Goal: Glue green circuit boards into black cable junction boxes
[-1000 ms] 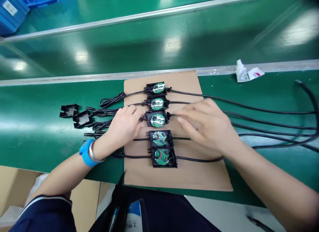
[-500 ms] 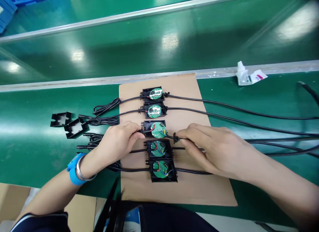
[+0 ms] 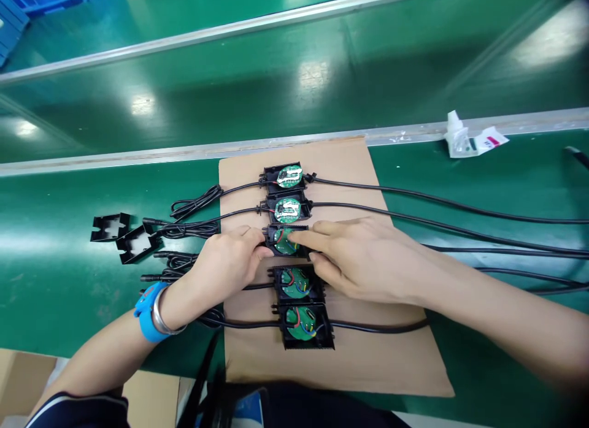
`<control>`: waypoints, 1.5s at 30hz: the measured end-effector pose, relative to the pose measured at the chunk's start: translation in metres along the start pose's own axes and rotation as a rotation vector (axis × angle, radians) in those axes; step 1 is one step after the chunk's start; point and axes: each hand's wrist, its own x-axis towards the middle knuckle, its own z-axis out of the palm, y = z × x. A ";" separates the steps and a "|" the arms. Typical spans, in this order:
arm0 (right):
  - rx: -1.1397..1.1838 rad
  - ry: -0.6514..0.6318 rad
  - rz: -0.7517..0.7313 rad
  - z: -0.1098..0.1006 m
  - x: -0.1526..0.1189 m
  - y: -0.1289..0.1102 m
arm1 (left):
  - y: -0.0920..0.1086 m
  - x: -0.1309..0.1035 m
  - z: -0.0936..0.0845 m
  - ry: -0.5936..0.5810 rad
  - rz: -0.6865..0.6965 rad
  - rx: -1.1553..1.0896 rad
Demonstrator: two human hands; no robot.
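Observation:
Five-part row aside, the middle black plastic case (image 3: 300, 251) lies between my hands, with a round green circuit board (image 3: 284, 241) and coloured wires inside. My left hand (image 3: 232, 259) pinches the case's left end, where its cable enters; the fingertips hide the cable there. Over the right end lies my right hand (image 3: 363, 256), index fingertip on the board and thumb at the case's lower right edge. It covers the right-hand cable's entry. Nearer to me are two similar cases, an upper one (image 3: 277, 287) and a lower one (image 3: 329, 339), both uncovered with boards inside.
Two more cases hold boards with white patches (image 3: 289, 176) farther away. Cardboard (image 3: 257, 366) lies under the row. Coiled cables (image 3: 191, 227) and two black covers (image 3: 109, 227) lie left. Long black cables (image 3: 460, 205) run right. A plastic packet (image 3: 460, 143) rests by the metal rail.
My right hand has moved left from the cable's black grommet onto the case and board. The board now sits lower in the case. My left hand stays at the left end.

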 end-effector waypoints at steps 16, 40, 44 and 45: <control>-0.019 -0.077 0.061 0.020 0.008 -0.005 | -0.013 0.005 -0.010 -0.082 -0.040 -0.347; 0.067 0.052 0.090 0.028 0.002 -0.017 | 0.014 -0.008 0.018 0.195 0.320 0.754; 0.054 0.003 0.125 0.026 0.002 -0.019 | 0.019 -0.010 0.011 0.132 0.262 0.677; 0.054 -0.010 0.131 0.026 0.002 -0.019 | 0.020 -0.009 0.009 0.143 0.234 0.600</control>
